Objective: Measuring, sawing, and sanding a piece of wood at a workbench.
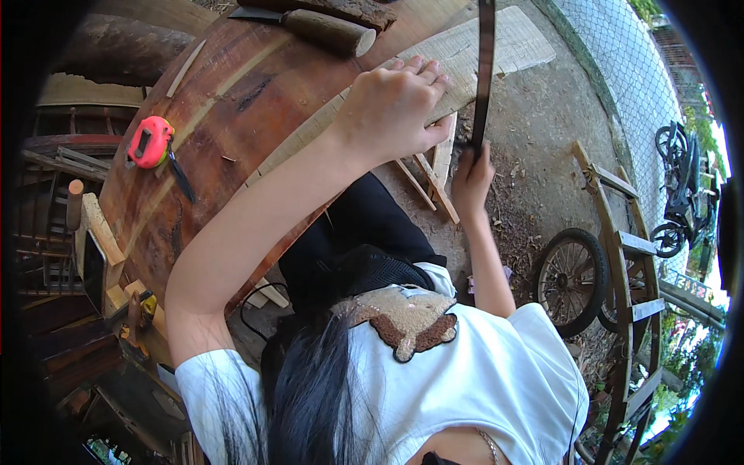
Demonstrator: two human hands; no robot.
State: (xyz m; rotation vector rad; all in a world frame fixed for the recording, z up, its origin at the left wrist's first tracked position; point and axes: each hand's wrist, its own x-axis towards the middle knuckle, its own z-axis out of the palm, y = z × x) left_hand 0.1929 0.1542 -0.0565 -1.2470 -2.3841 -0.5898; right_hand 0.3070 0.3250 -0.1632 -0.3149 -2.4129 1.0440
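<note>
A pale wooden board lies across the reddish-brown wooden table, its far right end sticking out past the edge. My left hand grips this board, fingers curled over the top and thumb along its near edge. To the right, my right hand is closed round the lower end of a saw. Its long, narrow dark blade runs upward across the overhanging part of the board. From this angle the handle is mostly hidden in my fingers, and I cannot tell whether the teeth touch the wood.
A pink tape measure and a wooden-handled blade lie on the table. Wood strips stand below the board. A spoked wheel and a wooden ladder-like frame are on the right, near a wire-mesh fence.
</note>
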